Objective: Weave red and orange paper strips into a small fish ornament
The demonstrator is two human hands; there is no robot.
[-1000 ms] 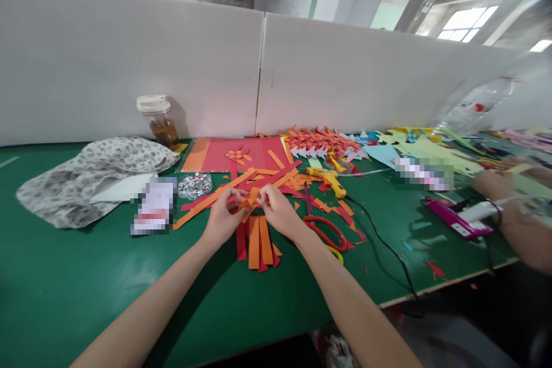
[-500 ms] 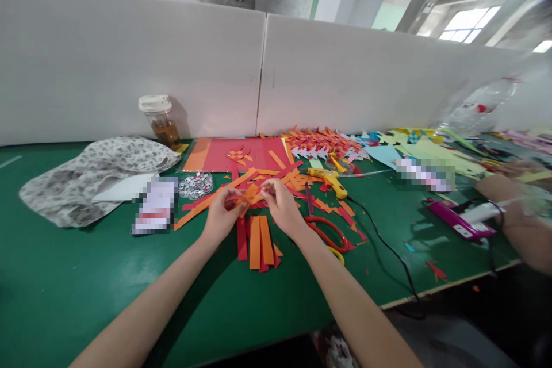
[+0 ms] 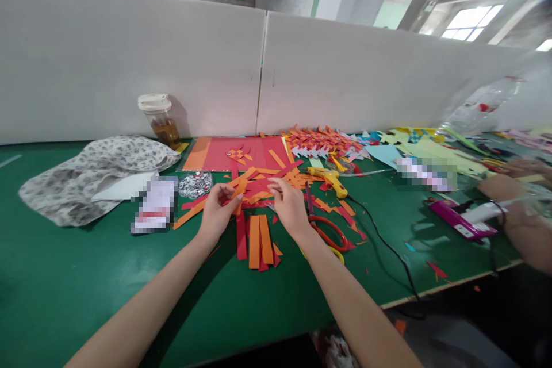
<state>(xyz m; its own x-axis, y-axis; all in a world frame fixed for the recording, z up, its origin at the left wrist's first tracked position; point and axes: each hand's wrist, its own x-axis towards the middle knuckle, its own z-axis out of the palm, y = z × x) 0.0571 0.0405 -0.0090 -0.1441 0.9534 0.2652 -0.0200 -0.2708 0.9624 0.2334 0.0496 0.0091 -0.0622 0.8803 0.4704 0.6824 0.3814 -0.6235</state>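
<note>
My left hand [image 3: 218,210] pinches an orange paper strip [image 3: 240,190] between thumb and fingers, above the heap of paper. A short gap to the right of it, my right hand [image 3: 288,204] hovers with fingers apart and nothing plainly in them. Beneath both hands lie loose red and orange paper strips [image 3: 259,185]. Nearer to me is a fan of cut orange strips [image 3: 255,241] with red ones under it. A small woven paper fish [image 3: 237,154] rests on the red sheets [image 3: 215,152] behind. Beside my right wrist lie red-handled scissors [image 3: 332,231].
A yellow glue gun [image 3: 330,179] with a black cord lies to the right, with finished paper fish [image 3: 321,141] behind it. At left are a bag of googly eyes [image 3: 195,185], patterned cloth [image 3: 99,178] and a drink cup [image 3: 161,121]. Another person's arm [image 3: 513,207] reaches in at right.
My hands have drawn apart. The right hand has let go of the orange paper and opened slightly; the left still holds the orange strip, now tilted more upright.
</note>
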